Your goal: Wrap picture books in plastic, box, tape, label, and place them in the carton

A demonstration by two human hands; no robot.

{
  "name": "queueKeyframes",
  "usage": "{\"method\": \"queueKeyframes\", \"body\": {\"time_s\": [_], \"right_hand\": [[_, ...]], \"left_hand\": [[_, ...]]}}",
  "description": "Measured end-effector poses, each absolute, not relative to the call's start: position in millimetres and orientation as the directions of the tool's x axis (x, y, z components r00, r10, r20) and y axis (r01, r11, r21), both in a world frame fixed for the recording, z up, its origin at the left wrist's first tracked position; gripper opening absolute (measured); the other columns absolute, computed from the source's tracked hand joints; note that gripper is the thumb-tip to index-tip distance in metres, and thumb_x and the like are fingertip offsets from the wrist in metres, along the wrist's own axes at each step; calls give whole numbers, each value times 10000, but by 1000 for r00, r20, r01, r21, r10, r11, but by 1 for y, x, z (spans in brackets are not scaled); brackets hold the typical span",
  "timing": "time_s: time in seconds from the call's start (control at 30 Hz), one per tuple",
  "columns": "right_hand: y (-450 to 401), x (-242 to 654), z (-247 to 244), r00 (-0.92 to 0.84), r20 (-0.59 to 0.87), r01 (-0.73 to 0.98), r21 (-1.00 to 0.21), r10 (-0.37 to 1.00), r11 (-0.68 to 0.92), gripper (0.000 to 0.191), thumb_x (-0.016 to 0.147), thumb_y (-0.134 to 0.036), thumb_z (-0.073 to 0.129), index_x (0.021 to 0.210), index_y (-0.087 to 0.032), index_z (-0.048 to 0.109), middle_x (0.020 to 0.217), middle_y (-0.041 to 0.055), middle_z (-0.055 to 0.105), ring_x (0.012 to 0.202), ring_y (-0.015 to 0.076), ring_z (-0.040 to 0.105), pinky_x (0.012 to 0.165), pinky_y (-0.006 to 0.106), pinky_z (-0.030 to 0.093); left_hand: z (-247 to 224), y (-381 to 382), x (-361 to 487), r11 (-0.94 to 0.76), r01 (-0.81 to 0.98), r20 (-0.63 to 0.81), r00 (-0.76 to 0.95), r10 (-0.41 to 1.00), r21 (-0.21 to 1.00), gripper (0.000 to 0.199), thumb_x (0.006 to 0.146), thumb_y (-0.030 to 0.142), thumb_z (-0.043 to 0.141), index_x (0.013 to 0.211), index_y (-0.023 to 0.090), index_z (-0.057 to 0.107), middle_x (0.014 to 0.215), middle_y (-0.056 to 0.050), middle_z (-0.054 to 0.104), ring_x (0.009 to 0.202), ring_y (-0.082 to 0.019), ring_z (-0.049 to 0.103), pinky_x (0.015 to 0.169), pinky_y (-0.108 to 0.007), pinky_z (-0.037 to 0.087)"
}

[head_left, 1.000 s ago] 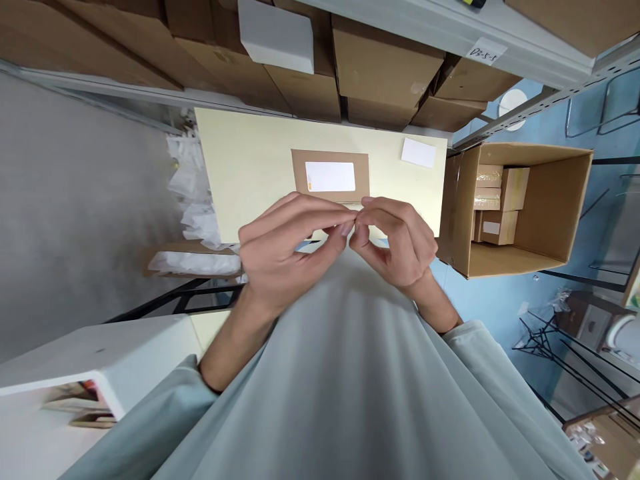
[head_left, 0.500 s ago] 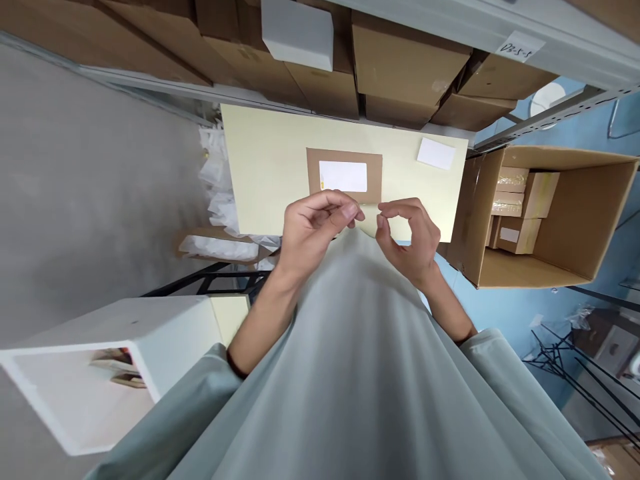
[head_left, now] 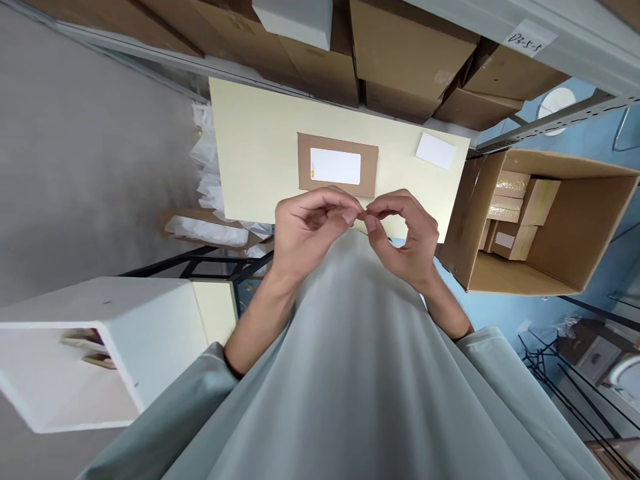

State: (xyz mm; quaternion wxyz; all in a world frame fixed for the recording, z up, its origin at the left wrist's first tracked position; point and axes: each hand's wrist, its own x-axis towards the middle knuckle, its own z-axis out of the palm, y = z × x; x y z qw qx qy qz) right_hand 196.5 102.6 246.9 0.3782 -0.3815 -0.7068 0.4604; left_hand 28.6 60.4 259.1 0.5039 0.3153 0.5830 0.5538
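Note:
Close in front of my body, my left hand (head_left: 313, 230) and my right hand (head_left: 406, 233) meet at the fingertips. Thumb and fingers of each are pinched together, and anything between them is too small to make out. Just beyond the fingers, on the pale yellow tabletop (head_left: 255, 153), lies a flat brown cardboard piece (head_left: 369, 167) with a white label (head_left: 335, 166) on it. A small white paper (head_left: 435, 151) rests farther right on the same surface.
Cardboard boxes (head_left: 410, 53) line a metal shelf behind the table. An open carton (head_left: 590, 227) with several small boxes stands on the right. At lower left is a white open bin (head_left: 155, 340); white plastic bags (head_left: 205, 153) hang along the table's left side.
My right hand has moved left, so its fingertips now touch those of my left hand. The view has shifted slightly, and the cardboard piece appears a little higher and farther left.

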Motion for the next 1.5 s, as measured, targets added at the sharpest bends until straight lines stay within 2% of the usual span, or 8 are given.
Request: {"method": "queueKeyframes", "body": {"time_s": [0.1,0.23,0.43,0.6,0.77,0.93,1.27,1.5], "right_hand": [[106,196,249,-437,131,182,-956,890,230,86,1054,-316,711,1111,-252,699,1000,36,698,902,186,677,827,389,631],[109,193,254,-426,78,190,-967,901,173,72,1036,-297,725,1088,-252,705,935,10,668,820,158,636,782,356,604],[110,175,265,-360,-6,138,-989,933,47,96,1028,-321,739,985,-247,695,842,-26,616,733,124,565,707,306,547],[106,154,265,-307,-76,112,-993,949,-43,105,1001,-328,769,982,-251,700,831,-35,586,727,119,542,690,295,530],[102,132,264,-283,-70,110,-993,957,-40,92,978,-296,781,1018,-257,709,836,-42,587,728,118,540,695,300,530],[95,110,268,-252,-47,99,-995,967,-22,96,1006,-336,770,1032,-261,715,856,-32,607,737,124,559,701,313,533],[90,77,270,-245,-152,119,-985,958,-126,327,974,-543,869,1023,-263,707,831,-30,592,780,150,610,733,339,564],[86,65,268,-264,-117,166,-983,957,-75,203,1018,-419,838,1058,-263,715,840,-33,599,773,139,593,746,330,577]], "left_hand": [[263,61,33,184,-152,-223,-307,925,971,142,850,333,897,808,233,805,804,-30,765,755,-196,739,717,-351,624],[264,62,34,117,-54,-128,-317,940,992,142,902,341,879,831,240,809,821,-37,770,767,-201,739,708,-360,624],[255,67,19,-40,114,72,-291,954,993,54,900,213,848,883,262,838,849,-31,769,767,-181,714,677,-336,589],[249,70,-5,-63,175,106,-244,964,983,77,911,203,832,904,276,856,868,-29,775,790,-180,721,669,-331,585],[249,72,-27,-69,95,87,-207,975,993,30,945,284,860,921,270,870,880,-39,789,768,-172,714,668,-329,582],[251,71,-49,-77,21,80,-189,979,997,122,976,392,864,930,281,884,886,-48,804,724,-166,693,626,-337,557],[248,70,-84,-145,-46,137,-153,979,988,164,970,478,878,940,317,888,873,-45,805,718,-176,703,595,-352,533],[254,66,-95,-77,-87,62,-169,984,993,332,977,607,831,874,292,850,850,-56,794,749,-205,726,655,-390,595]]}}
